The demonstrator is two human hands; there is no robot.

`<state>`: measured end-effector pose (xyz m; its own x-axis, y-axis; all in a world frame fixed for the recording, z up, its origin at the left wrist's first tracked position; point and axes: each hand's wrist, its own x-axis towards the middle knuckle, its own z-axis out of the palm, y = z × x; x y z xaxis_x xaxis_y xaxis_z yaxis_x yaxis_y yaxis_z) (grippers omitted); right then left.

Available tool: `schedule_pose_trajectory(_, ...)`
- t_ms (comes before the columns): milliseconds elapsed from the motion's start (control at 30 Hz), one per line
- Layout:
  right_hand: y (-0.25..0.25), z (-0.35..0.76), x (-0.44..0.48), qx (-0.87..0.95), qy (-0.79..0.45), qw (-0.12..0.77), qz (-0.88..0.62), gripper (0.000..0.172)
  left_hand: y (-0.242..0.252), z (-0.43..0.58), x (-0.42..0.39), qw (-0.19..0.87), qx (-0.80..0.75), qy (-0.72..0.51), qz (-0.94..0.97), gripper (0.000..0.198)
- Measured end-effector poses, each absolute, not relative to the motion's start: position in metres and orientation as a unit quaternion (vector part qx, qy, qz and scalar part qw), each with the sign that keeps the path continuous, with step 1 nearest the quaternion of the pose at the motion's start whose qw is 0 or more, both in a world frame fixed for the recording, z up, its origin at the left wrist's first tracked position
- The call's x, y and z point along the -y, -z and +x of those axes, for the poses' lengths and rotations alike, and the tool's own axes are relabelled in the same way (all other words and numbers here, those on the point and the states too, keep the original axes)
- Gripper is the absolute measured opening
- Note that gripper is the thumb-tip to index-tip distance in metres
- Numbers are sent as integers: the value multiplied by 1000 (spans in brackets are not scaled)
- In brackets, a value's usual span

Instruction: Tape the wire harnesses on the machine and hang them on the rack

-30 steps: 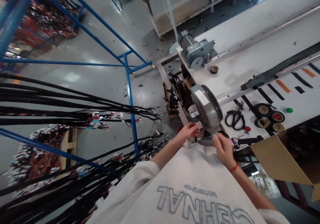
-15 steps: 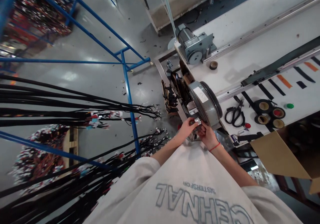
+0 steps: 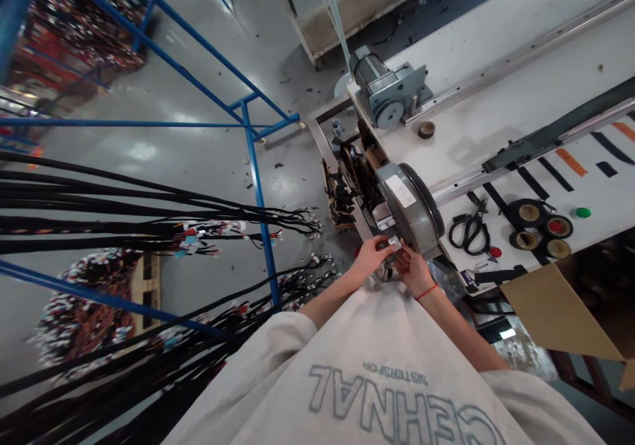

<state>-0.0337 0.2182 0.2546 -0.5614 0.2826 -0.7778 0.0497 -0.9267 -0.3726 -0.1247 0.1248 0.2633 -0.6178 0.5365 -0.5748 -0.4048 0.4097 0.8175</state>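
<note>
My left hand (image 3: 371,254) and my right hand (image 3: 413,270) meet at a small silvery piece (image 3: 394,242) under the round grey housing (image 3: 413,208) at the end of a long white workbench (image 3: 496,121). Both hands have their fingers pinched on that piece, thumbs and fingertips touching it. A red band circles my right wrist. My pale sweatshirt fills the bottom of the view.
Black scissors (image 3: 470,228), several black tape rolls (image 3: 530,215), a red button (image 3: 495,252) and a green button (image 3: 582,212) lie on the bench. A grey motor (image 3: 384,88) sits at its far corner. Blue racks (image 3: 258,187) hung with black wire harnesses (image 3: 149,213) stand left. Brown cardboard (image 3: 550,313) lies right.
A second ago my right hand was apart, lower right of the housing; it has moved left and up to join my left hand on the small piece.
</note>
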Motion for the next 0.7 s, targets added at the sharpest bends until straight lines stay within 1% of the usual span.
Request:
schedule_pose_trajectory(100, -255, -36, -217, 130, -854, 68, -500, 34, -265, -125, -125, 427, -727, -536, 48, 34)
schedule_pose_trajectory(200, -254, -37, -216, 118, -844, 73, -519, 31, -267, -125, -126, 428, -725, -538, 45, 36)
schedule_pose_trajectory(367, -253, -36, -216, 133, -858, 79, -489, 34, -268, -126, -126, 446, -705, -551, 36, 42)
schedule_pose_trajectory(433, -253, -36, -217, 146, -869, 77, -467, 38, -267, -126, -125, 455, -696, -555, 34, 44)
schedule_pose_trajectory(567, -256, -35, -217, 208, -876, 78, -428, 49, -265, -128, -122, 464, -695, -547, 49, 45)
schedule_pose_trajectory(633, -262, -25, -218, 272, -866, 70, -415, 49, -264, -129, -122, 468, -699, -538, 59, 46)
schedule_pose_trajectory(700, -273, -6, -222, 328, -849, 46, -412, 44, -263, -131, -122, 484, -698, -522, 72, 46)
